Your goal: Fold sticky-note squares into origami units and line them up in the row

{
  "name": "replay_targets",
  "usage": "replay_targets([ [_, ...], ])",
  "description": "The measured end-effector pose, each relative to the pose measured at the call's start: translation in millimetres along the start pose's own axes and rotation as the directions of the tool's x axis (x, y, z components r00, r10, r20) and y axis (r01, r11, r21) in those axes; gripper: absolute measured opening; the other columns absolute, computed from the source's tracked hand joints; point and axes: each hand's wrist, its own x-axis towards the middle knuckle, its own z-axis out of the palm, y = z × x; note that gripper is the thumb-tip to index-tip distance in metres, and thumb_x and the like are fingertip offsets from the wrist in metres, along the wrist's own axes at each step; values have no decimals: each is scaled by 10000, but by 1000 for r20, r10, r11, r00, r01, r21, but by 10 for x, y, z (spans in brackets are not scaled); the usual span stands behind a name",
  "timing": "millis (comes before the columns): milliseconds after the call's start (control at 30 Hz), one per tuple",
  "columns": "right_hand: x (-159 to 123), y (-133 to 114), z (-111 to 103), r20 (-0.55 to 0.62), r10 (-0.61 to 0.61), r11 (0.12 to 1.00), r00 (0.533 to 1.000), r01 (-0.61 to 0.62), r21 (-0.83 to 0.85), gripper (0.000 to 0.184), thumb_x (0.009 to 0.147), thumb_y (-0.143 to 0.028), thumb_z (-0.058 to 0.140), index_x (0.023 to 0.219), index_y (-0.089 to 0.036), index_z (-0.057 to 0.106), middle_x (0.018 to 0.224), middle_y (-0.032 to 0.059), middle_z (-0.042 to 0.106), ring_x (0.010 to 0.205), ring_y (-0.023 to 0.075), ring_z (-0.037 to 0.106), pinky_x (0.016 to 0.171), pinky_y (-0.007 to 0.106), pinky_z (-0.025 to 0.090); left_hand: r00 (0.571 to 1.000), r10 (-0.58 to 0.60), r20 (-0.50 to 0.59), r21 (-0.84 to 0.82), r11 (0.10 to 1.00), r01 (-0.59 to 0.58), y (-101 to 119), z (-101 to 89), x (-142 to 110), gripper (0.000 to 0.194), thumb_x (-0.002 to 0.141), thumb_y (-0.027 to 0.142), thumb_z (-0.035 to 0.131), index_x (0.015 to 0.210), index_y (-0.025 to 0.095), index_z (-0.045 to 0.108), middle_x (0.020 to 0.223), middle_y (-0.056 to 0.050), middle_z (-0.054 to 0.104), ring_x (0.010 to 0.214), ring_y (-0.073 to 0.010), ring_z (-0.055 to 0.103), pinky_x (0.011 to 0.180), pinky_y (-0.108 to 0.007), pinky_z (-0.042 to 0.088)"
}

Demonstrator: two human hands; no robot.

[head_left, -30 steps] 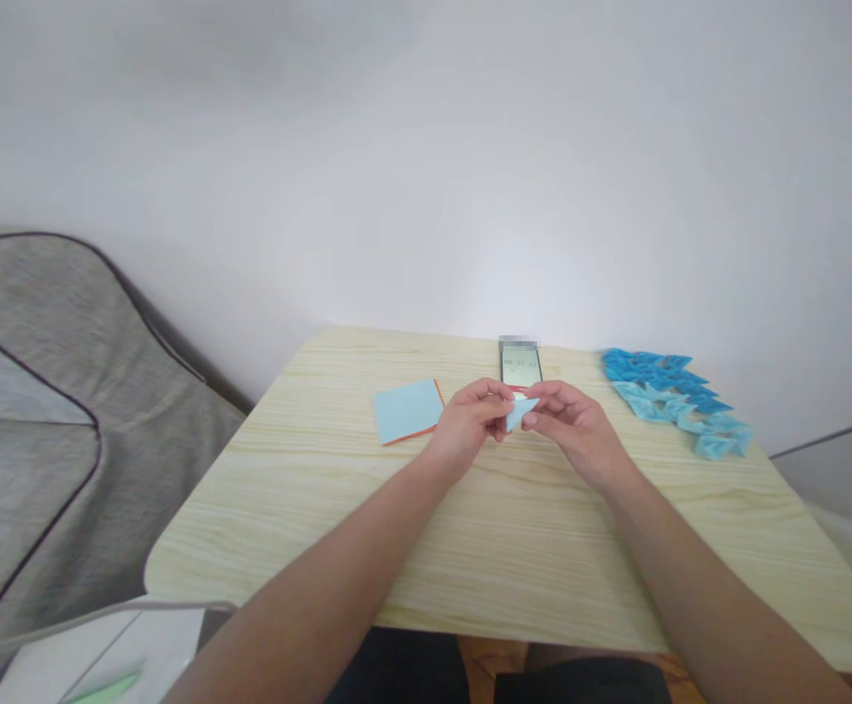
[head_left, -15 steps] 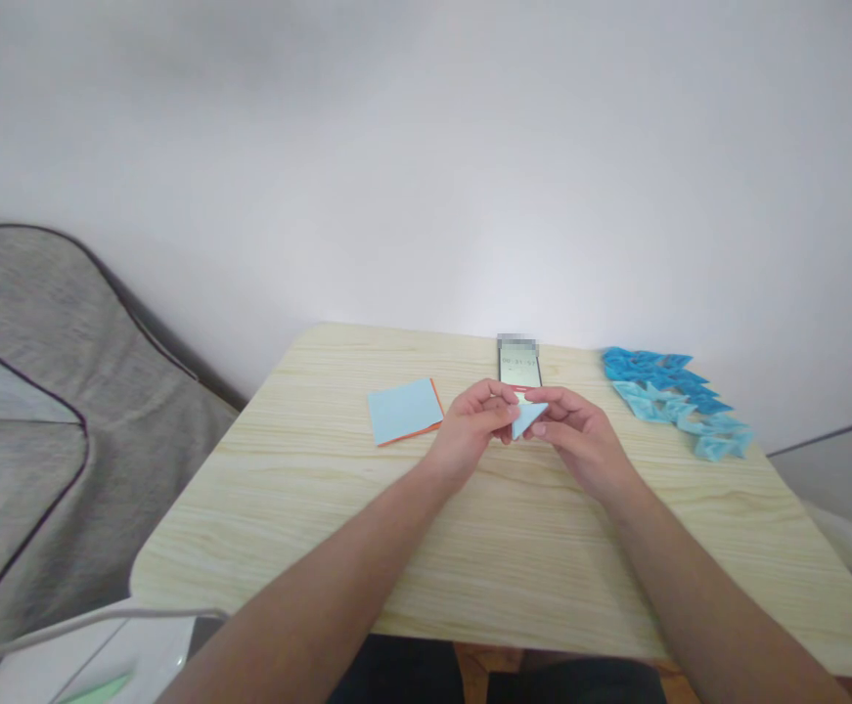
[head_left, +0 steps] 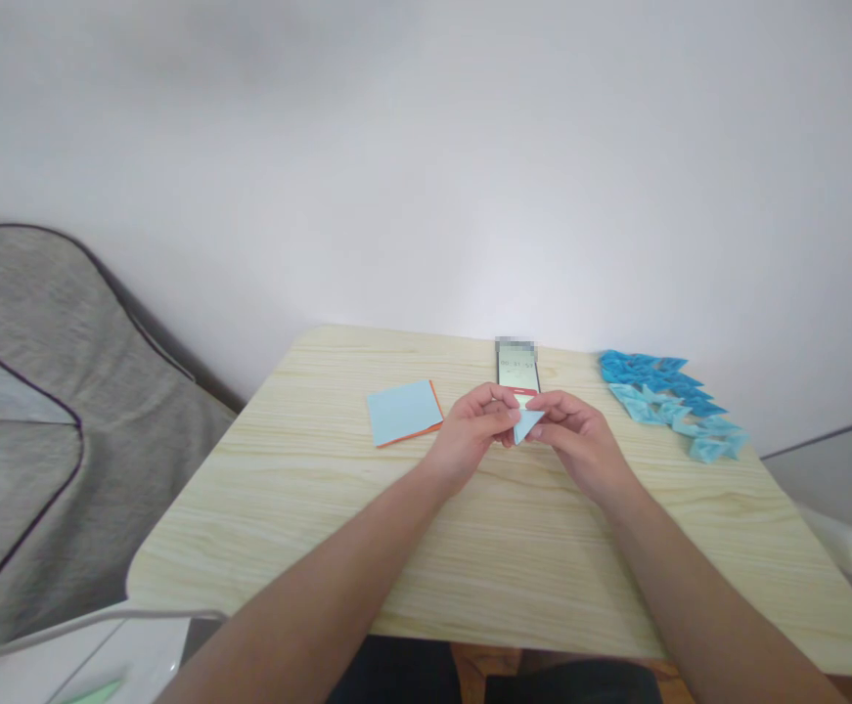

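A small piece of light blue origami paper (head_left: 527,423), folded to a triangle, is held up over the table between my two hands. My left hand (head_left: 476,422) pinches its left side with thumb and fingers. On the other side, my right hand (head_left: 576,430) has thumb and fingertips closed on the right part of the triangle. The fingers cover some of its edges. Left of my hands lies a stack of square paper (head_left: 405,413), light blue on top with an orange sheet showing beneath.
A phone (head_left: 517,368) with a timer on its screen lies just beyond my hands. Several folded blue paper pieces (head_left: 650,370) and paler blue ones (head_left: 715,437) sit at the table's right. A grey fabric item (head_left: 124,430) stands left of the wooden table (head_left: 286,508).
Both hands stay close together on the folded paper, and the triangle has tilted slightly. The whole view has shifted a little.
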Motion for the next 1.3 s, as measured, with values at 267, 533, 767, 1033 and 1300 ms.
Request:
replay_targets([
  [267, 4, 38, -23, -6, 19, 1000, 1000, -19, 7, 242, 774, -219, 806, 995, -248, 711, 928, 6, 772, 852, 192, 710, 846, 365, 537, 999, 43, 24, 6, 999, -43, -17, 8, -4, 275, 792, 341, 821, 911, 169, 643, 778, 10, 662, 667, -86, 562, 645, -234, 422],
  [533, 16, -39, 44, -113, -48, 989, 992, 32, -142, 197, 793, -340, 807, 945, -239, 731, 871, 11, 766, 777, 166, 680, 779, 330, 537, 997, 69, 14, 60, 996, -70, -60, -2, 4, 341, 795, 379, 827, 1011, 177, 656, 765, 7, 682, 668, -91, 595, 688, -239, 449],
  [767, 13, -40, 52, -217, -146, 967, 965, 92, -239, 129, 795, -342, 799, 814, -231, 736, 781, 8, 737, 728, 164, 647, 721, 313, 513, 996, 82, -20, 142, 987, -78, -34, 73, -3, 343, 760, 389, 851, 962, 158, 697, 886, -29, 715, 782, -115, 613, 762, -256, 457],
  [1033, -14, -66, 24, -235, -139, 951, 962, 64, -304, 66, 809, -298, 760, 843, -249, 787, 841, 11, 779, 795, 195, 694, 787, 340, 538, 990, 135, -26, 430, 896, -111, -56, 44, -21, 321, 821, 441, 781, 951, 153, 726, 880, -45, 722, 769, -137, 590, 734, -268, 434],
  [1300, -10, -71, 27, -188, -139, 924, 972, 59, -379, 107, 820, -328, 744, 792, -227, 767, 759, 7, 744, 729, 184, 663, 728, 318, 521, 967, 249, -63, 693, 707, -137, -31, 60, -62, 272, 855, 445, 731, 894, 178, 703, 779, 8, 662, 695, -116, 525, 664, -250, 412],
])
